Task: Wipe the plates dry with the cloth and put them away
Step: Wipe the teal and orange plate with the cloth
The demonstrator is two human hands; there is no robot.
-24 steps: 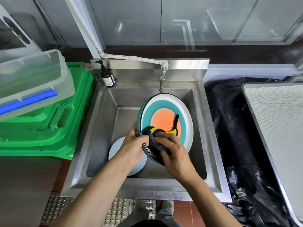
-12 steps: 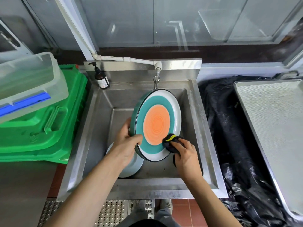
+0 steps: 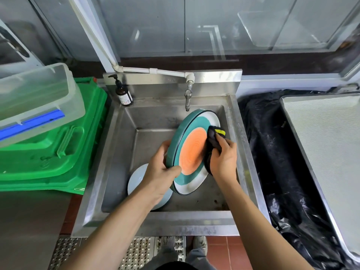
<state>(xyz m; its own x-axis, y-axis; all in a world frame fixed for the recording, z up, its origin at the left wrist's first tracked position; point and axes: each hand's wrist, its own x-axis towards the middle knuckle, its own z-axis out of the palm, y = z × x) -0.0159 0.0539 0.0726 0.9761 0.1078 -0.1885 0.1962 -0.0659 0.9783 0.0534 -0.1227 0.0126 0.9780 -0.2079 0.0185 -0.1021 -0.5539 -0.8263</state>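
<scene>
The wiping step is in hand. The left hand (image 3: 162,173) holds the striped plate (image 3: 191,152) tilted on edge over the steel sink (image 3: 155,221), thumb on its face at about seven o'clock of the disc and the fingers curled behind the rim, so this grip is clenched on the plate. The right hand (image 3: 223,158) grasps a dark cloth (image 3: 212,141) with a yellow tag and presses it against the plate's face at about three o'clock, on the white and teal bands just beside the orange centre. The plate's top edge reaches to twelve o'clock, just under the tap (image 3: 187,98).

A second plate, pale blue (image 3: 136,178), lies flat in the basin at about seven o'clock from the held one, partly hidden by the left forearm; it looks untouched by the cloth, so by my reading the task is not far along.

A brown pump bottle (image 3: 123,94) stands on the sink's back ledge at ten o'clock. A clear lidded box (image 3: 37,98) rests on a green bin lid (image 3: 64,149) at nine o'clock, and a grey tray (image 3: 327,152) sits at three o'clock beyond black plastic sheeting (image 3: 272,152).

The next move likely calls for carrying the cloth round the remaining rim while the left hand turns the disc, then wiping the back. Where dried plates go cannot be told; the tray at three o'clock seems a possible spot.
</scene>
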